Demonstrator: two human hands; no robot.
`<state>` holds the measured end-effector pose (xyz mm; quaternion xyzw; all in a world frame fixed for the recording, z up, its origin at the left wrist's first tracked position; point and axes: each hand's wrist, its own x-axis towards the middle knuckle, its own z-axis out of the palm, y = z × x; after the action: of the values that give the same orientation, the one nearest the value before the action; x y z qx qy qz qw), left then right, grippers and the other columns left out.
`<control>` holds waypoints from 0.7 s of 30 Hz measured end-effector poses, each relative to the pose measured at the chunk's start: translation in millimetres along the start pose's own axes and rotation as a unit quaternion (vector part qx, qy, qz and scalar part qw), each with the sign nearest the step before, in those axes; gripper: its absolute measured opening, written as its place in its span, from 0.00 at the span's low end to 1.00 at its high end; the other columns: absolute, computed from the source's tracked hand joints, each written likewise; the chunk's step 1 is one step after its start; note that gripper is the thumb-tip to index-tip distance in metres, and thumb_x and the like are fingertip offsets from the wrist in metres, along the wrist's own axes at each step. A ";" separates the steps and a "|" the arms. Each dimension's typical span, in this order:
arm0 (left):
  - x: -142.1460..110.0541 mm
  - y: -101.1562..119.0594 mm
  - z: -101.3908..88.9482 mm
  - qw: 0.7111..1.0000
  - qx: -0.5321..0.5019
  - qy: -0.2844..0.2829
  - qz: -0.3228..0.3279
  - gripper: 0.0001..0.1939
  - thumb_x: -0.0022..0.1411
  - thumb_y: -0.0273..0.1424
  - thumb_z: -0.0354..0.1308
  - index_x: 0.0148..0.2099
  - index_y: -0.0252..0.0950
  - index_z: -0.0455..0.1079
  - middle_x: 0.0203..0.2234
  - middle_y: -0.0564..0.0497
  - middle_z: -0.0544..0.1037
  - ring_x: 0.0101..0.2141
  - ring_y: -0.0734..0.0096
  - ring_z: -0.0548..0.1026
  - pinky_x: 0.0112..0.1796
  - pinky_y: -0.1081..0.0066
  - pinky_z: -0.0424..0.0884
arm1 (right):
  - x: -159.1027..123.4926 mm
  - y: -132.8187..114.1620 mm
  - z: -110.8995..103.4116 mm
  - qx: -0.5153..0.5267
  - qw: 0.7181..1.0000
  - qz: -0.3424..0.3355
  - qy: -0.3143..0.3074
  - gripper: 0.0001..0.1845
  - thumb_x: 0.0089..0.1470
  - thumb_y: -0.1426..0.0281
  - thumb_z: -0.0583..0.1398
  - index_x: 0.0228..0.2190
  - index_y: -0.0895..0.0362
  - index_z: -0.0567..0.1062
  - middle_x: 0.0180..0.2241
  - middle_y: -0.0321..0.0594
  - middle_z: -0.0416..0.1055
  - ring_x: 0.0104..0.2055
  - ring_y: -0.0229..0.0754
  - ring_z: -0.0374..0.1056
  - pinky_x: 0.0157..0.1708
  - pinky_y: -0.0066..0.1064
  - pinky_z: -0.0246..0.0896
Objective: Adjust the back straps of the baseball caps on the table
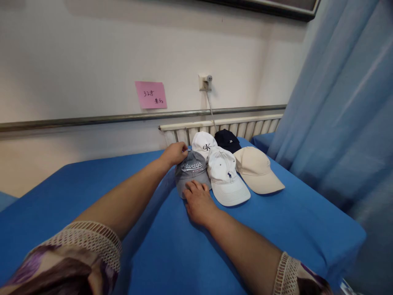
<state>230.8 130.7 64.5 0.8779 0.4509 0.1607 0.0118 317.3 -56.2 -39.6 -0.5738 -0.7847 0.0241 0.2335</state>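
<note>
A grey baseball cap with white "Always" lettering lies on the blue-covered bed, its brim toward me. My left hand is closed on the upper left of its crown, with the fingertips partly hidden. On the front of the brim, my right hand grips the edge with curled fingers; its thumb is mostly out of sight. Touching the grey cap on the right is a white cap with a small dark horse-rider logo. Behind them sits another white cap with dark letters.
A navy cap and a beige cap lie farther right on the blue sheet. Beyond the bed are a radiator, a rail and a plugged-in socket. A blue curtain hangs along the right.
</note>
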 end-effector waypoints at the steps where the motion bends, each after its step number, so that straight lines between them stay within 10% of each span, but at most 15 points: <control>1: -13.9 1.3 -0.4 1.000 -0.011 0.009 -0.004 0.13 0.56 0.33 0.53 0.41 0.34 0.74 0.35 0.45 0.80 0.36 0.62 0.76 0.38 0.68 0.68 | -0.5 -0.3 -0.3 0.002 1.000 -0.001 0.001 0.20 0.55 0.73 0.58 0.50 0.57 0.71 0.61 0.50 0.60 0.64 0.55 0.50 0.59 0.51 0.47; 11: -215.4 5.5 35.3 0.973 -0.224 -0.032 -0.048 0.11 0.63 0.35 0.49 0.38 0.40 0.71 0.31 0.50 0.79 0.32 0.65 0.76 0.36 0.67 0.69 | -5.7 -18.9 8.5 0.080 0.986 -0.143 -0.029 0.10 0.59 0.72 0.54 0.38 0.60 0.76 0.39 0.45 0.75 0.43 0.44 0.67 0.48 0.35 0.59; 21: -240.1 3.3 32.4 0.975 -0.204 -0.091 -0.023 0.10 0.62 0.32 0.48 0.33 0.40 0.70 0.30 0.49 0.78 0.33 0.64 0.74 0.34 0.68 0.66 | -15.1 -18.2 26.2 0.227 0.964 -0.125 -0.058 0.06 0.53 0.77 0.60 0.31 0.56 0.75 0.34 0.36 0.75 0.39 0.40 0.68 0.43 0.30 0.60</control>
<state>112.8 -58.2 -30.9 0.8574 0.4258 0.1685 0.2348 294.3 -70.2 -62.5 -0.4007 -0.8360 0.2058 0.3132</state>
